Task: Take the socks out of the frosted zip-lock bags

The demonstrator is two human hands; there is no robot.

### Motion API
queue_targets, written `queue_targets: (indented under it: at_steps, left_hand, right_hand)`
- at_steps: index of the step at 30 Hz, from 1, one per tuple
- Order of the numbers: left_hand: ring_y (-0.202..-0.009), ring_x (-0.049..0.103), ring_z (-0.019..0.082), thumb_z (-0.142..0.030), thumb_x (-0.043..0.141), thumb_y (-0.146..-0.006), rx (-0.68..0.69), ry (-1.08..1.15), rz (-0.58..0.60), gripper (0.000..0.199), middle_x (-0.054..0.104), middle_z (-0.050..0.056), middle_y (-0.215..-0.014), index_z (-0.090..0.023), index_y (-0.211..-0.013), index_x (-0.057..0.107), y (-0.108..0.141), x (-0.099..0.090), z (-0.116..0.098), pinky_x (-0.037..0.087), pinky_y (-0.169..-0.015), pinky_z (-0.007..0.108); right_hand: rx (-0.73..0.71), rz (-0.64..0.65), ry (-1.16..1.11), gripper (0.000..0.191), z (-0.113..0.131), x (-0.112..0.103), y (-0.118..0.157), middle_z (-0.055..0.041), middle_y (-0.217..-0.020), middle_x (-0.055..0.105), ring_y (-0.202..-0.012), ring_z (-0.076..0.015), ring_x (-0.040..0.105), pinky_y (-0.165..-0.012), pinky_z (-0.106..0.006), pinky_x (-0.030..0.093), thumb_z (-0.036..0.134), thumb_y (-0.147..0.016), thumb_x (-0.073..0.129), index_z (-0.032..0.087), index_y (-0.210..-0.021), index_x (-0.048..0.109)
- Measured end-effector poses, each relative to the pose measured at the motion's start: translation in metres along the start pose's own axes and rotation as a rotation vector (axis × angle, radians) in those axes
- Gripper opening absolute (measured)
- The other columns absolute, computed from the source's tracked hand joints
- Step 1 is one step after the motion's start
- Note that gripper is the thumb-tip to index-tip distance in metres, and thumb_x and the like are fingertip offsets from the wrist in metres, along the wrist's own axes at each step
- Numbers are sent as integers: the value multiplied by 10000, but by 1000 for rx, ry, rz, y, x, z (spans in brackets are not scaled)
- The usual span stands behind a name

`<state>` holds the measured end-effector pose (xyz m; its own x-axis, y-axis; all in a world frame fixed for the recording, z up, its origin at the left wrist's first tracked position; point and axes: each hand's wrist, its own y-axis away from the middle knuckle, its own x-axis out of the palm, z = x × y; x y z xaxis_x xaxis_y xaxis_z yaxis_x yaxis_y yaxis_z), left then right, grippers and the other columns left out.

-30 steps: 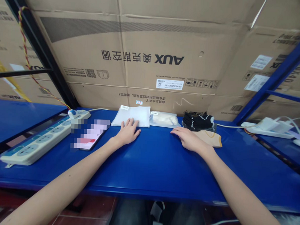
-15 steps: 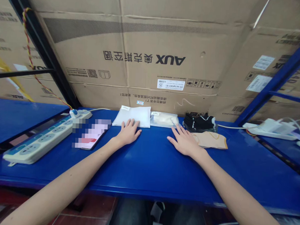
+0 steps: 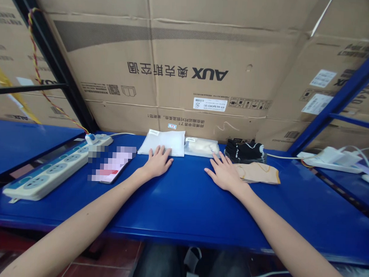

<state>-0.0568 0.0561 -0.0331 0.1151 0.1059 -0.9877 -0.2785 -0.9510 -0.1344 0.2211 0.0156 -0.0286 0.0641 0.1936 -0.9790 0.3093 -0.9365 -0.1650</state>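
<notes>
**Workstation inspection: nothing gripped**

The left hand (image 3: 158, 162) lies flat and open, palm down, on the blue steel shelf (image 3: 182, 207), with its fingers spread and holding nothing. Its fingertips rest on the lower edge of a white pouch (image 3: 161, 142), which lies flat ahead of the hand.

The right hand (image 3: 225, 175) is also open and palm down, with spread fingers and an empty grip. Its fingertips reach the lower edge of a clear plastic bag (image 3: 201, 147) containing a cream-coloured item. Whether they touch the bag cannot be confirmed.

Just right of the right hand lies a flat beige cloth piece (image 3: 257, 173). Beyond that cloth is a black knitted bundle (image 3: 244, 152), possibly gloves; its exact type cannot be determined.

Left of the left hand, a smartphone (image 3: 111, 164) lies with its screen blurred. Further left is a white multi-socket power strip (image 3: 47, 170). Far right of the right hand, white chargers sit on a second power strip (image 3: 331, 162). Ahead of both hands, a large AUX cardboard carton (image 3: 187, 62) stands behind the shelf.
</notes>
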Motion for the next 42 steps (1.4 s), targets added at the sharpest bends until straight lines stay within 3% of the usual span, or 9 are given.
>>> queue_targets:
  at_steps: [7,12,17,22,27,30,33,39,42]
  left_hand:
    - [-1430,230,392,-360,311,-982,3,17,17,501,331,190,-1515,-176,-1446,365,-6,-1,9,164,-1101,666]
    - [-1427,223,407,-357,318,-979,-13,1,3,494,350,195,-1493,-169,-1429,392,-6,-5,12,158,-1094,678]
    - [-1419,244,402,-342,313,-980,-32,1,8,483,365,192,-1483,-171,-1423,399,-5,-6,13,168,-1091,680]
    - [-1405,290,383,-351,327,-978,-26,4,1,471,388,185,-1475,-185,-1409,417,-5,-3,15,173,-1099,670]
    - [-1421,268,366,-393,395,-959,-13,28,-41,535,347,195,-1508,-173,-1445,349,-6,-5,15,180,-1109,654]
    - [-1431,261,330,-426,443,-941,63,100,-148,628,326,192,-1523,-174,-1485,256,-6,-7,13,195,-1125,614]
    - [-1411,310,303,-404,440,-944,190,170,-207,592,365,180,-1505,-179,-1471,290,-6,-7,10,245,-1126,552]
    - [-1255,510,308,-397,436,-946,308,231,-159,490,557,183,-1338,-126,-1353,438,-4,0,3,346,-1077,474]
    - [-1227,537,322,-407,483,-922,262,319,-162,560,580,198,-1304,-103,-1384,390,-3,1,2,360,-1062,491]
  right_hand:
    - [5,16,11,695,3,5,-5,-144,-1556,302,-1442,-366,226,-1147,-494,262,546,-971,284,49,-1434,431]
    - [-4,-20,-4,718,3,6,-7,-187,-1542,317,-1429,-350,271,-1149,-467,269,523,-966,313,-2,-1453,371]
    - [-25,-204,-24,597,-2,6,-10,-212,-1455,454,-1342,-328,411,-1124,-462,309,407,-967,357,2,-1394,452]
    - [-34,-417,-131,453,-13,1,-11,-183,-1342,577,-1217,-304,530,-1028,-463,437,289,-964,361,52,-1288,571]
    - [-199,-564,-227,381,-9,-1,-8,-138,-1276,632,-1177,-261,566,-1027,-439,470,175,-941,390,111,-1236,623]
    - [-258,-585,-235,393,-1,-5,-3,-125,-1262,644,-1169,-249,570,-1016,-417,485,101,-914,395,117,-1220,640]
    - [-236,-563,-200,427,5,-12,2,-110,-1269,645,-1140,-251,578,-996,-410,494,55,-882,397,122,-1220,649]
    - [-205,-537,-160,464,8,-17,6,-89,-1222,679,-1037,-245,617,-955,-412,495,9,-832,410,157,-1170,692]
    - [-264,-572,-169,422,6,-16,7,-82,-1150,714,-983,-231,636,-895,-377,519,18,-836,419,159,-1089,726]
